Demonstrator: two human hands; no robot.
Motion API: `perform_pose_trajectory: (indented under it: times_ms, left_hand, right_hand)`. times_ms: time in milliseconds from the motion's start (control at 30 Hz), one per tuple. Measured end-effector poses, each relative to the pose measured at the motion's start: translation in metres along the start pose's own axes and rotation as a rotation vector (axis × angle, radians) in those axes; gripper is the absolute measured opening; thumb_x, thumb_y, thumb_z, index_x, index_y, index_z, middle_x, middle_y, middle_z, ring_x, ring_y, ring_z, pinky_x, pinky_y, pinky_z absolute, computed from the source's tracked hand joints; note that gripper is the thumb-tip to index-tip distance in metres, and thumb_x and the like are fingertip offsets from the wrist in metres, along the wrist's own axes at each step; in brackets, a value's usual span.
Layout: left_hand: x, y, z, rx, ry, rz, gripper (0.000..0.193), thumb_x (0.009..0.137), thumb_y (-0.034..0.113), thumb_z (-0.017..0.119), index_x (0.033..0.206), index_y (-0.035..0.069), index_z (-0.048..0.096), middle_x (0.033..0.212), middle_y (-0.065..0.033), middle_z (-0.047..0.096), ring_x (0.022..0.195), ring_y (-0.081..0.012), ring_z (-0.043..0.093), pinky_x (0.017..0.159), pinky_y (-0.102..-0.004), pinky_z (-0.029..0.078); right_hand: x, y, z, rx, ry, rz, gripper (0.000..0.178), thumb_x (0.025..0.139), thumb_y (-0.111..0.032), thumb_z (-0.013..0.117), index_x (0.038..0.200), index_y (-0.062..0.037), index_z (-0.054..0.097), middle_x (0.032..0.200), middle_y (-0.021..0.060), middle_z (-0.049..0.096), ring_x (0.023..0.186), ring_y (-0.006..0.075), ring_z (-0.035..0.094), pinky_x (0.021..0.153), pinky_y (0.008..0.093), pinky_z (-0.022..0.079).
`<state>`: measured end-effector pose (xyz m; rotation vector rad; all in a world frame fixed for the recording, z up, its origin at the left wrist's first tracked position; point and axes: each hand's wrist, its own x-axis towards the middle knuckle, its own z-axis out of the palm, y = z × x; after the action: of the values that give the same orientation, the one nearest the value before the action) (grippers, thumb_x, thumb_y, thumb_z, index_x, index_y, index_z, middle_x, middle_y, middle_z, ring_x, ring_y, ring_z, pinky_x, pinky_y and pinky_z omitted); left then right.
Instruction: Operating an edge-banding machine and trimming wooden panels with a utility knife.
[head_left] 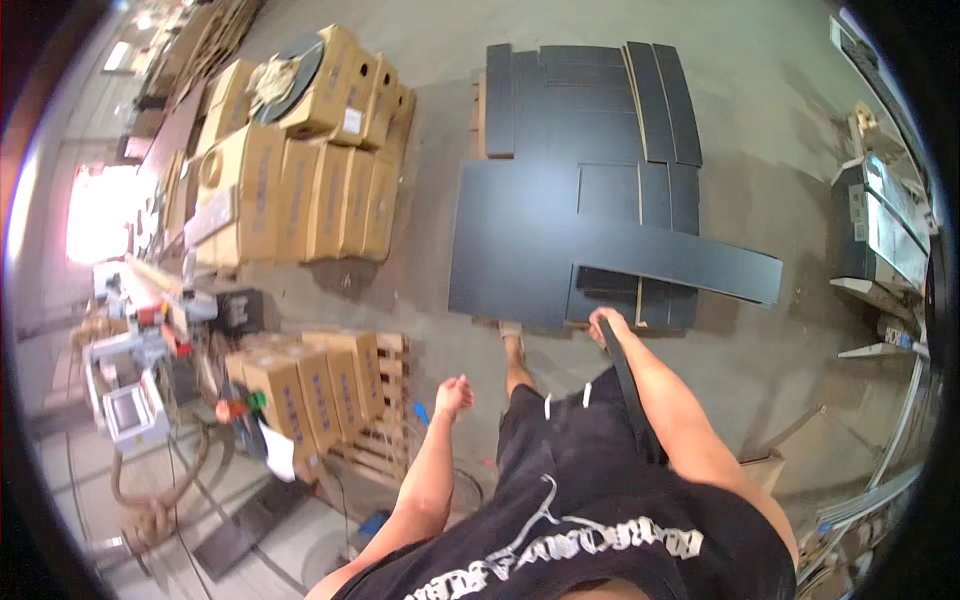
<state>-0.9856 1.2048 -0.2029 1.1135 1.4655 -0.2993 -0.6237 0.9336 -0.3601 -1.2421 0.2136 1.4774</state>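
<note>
My right hand (pixel 606 326) grips a dark narrow board (pixel 626 385) near its far end. The board is seen edge-on and runs back along my right forearm to my hip. My left hand (pixel 455 396) hangs to the left of my body with its fingers curled in, and nothing shows in it. Ahead of me is a low stack of black panels (pixel 515 230) in several sizes. One long panel (pixel 690 260) lies across the top at a slant, its right end jutting past the stack. My right hand is just short of the stack's near edge.
Cardboard boxes (pixel 313 200) stand stacked on the left, with a dark disc and cloth on top. Nearer, more boxes (pixel 318 385) sit on a wooden pallet (pixel 385 430). A machine with a screen (pixel 130 412) is at far left. Equipment (pixel 880 220) lines the right side.
</note>
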Motion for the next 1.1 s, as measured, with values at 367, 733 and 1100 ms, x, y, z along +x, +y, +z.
perform_pose_trajectory:
  times_ms: [367,733,1100]
  left_hand:
    - [0.457,0.043,-0.088,0.487,0.228,0.27,0.065,0.089,0.057,0.054,0.117,-0.002,0.058,0.116,-0.0242,0.062,0.114,-0.0392,0.056,0.097,-0.0456,0.044]
    - [0.508,0.098,-0.074,0.611,0.219,0.224,0.074,0.085,0.074,0.044,0.105,0.007,0.07,0.11,-0.0199,0.067,0.113,-0.0367,0.058,0.098,-0.043,0.043]
    - [0.41,0.185,-0.08,0.446,0.55,0.383,0.077,0.087,0.071,0.045,0.092,0.0,0.072,0.085,-0.0216,0.069,0.083,-0.0343,0.065,0.084,-0.0415,0.047]
  right_hand:
    - [0.139,0.122,0.064,-0.485,0.587,0.274,0.054,0.089,-0.021,0.06,0.137,-0.0012,0.046,0.13,0.0142,0.057,0.122,0.0249,0.052,0.095,0.0374,0.046]
    - [0.258,0.163,0.138,-0.535,1.084,0.169,0.07,0.078,-0.02,0.067,0.138,0.0075,0.041,0.138,0.0236,0.042,0.13,0.0374,0.042,0.11,0.0397,0.033]
    - [0.202,0.151,0.166,0.007,0.831,-0.196,0.028,0.089,-0.032,0.058,0.098,-0.0063,0.053,0.094,0.0013,0.05,0.092,0.0139,0.044,0.089,0.0303,0.036]
